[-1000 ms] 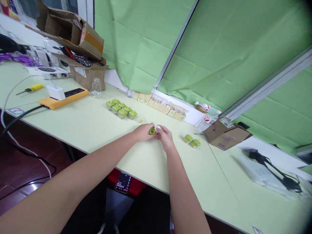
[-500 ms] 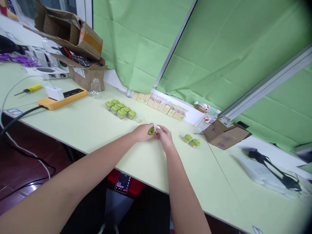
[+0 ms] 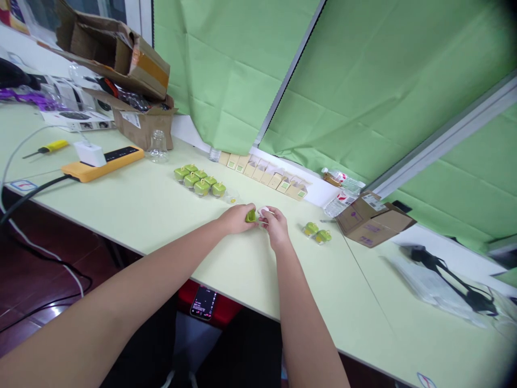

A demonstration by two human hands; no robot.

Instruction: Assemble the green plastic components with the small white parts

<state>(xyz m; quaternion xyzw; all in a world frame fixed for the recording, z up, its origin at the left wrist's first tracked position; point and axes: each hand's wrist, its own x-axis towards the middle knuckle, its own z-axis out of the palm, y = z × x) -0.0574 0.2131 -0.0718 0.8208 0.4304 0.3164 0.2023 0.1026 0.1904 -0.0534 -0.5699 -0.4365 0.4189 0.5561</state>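
My left hand [image 3: 237,219] is closed around a green lid [image 3: 251,216], whose hollow side faces my other hand. Between the fingertips of my right hand [image 3: 276,226] is a small white piece [image 3: 264,210], too small to name exactly. Both hands are close together above the table, a narrow gap between them. Left of them stand several small clear containers with green lids [image 3: 202,187] in rows, beside a clear cup [image 3: 231,198] with something yellow in it. Two more green-lidded containers [image 3: 317,231] sit to the right.
Small cardboard boxes [image 3: 262,172] line the table's back edge. A cardboard box [image 3: 371,220] and plastic packs [image 3: 341,202] stand at right. An orange power strip [image 3: 109,163], a yellow screwdriver [image 3: 54,146] and a clear jar [image 3: 158,146] are at left. A phone [image 3: 203,303] lies below the front edge.
My right hand has drawn slightly to the right with the white piece, widening the gap to the green lid. My left hand has hardly moved.
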